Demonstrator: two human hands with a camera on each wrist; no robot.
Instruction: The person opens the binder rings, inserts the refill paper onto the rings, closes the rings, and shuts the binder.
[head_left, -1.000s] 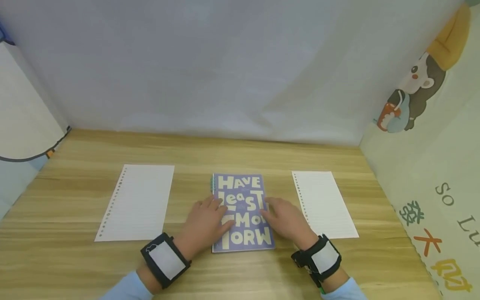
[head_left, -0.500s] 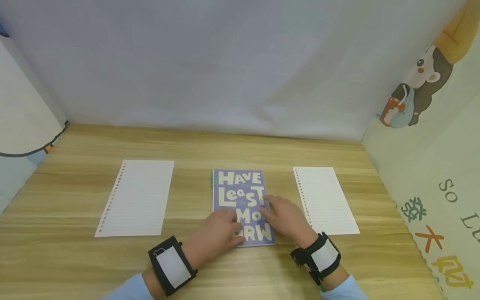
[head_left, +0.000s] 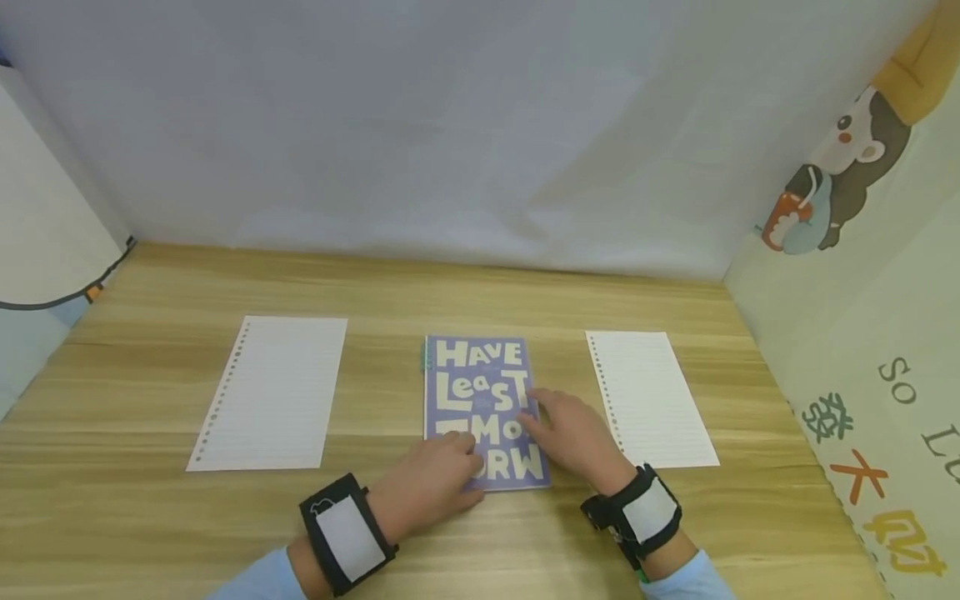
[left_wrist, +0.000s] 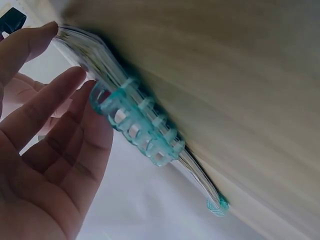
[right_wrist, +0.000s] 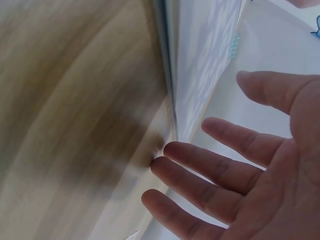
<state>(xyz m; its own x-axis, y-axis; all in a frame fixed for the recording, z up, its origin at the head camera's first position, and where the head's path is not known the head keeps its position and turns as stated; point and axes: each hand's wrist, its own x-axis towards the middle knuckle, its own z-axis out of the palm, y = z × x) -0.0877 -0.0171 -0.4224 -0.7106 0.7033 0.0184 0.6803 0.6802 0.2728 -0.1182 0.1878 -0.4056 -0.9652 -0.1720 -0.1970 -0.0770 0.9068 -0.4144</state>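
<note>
A loose-leaf notebook [head_left: 480, 410] with a purple lettered cover lies closed in the middle of the table. Teal plastic binding rings [left_wrist: 142, 125] run along its left side in the left wrist view. My left hand [head_left: 429, 483] lies over its lower left corner, covering part of the lettering. In the left wrist view the left thumb [left_wrist: 42, 37] reaches the corner of the pages, and the other fingers are loosely bent beside the cover. At the right edge rests my right hand [head_left: 577, 435], its fingers spread and relaxed in the right wrist view.
One lined, hole-punched sheet [head_left: 270, 392] lies left of the notebook, another sheet [head_left: 654, 398] to its right, partly behind the right wrist. A pale backdrop [head_left: 420, 142] rises behind the wooden table [head_left: 390, 287], and a decorated panel [head_left: 817, 325] borders the right side.
My left hand has slid down along the notebook from its middle left side to the lower left corner, uncovering more of the lettering. The right hand keeps its place; the view tilts slightly.
</note>
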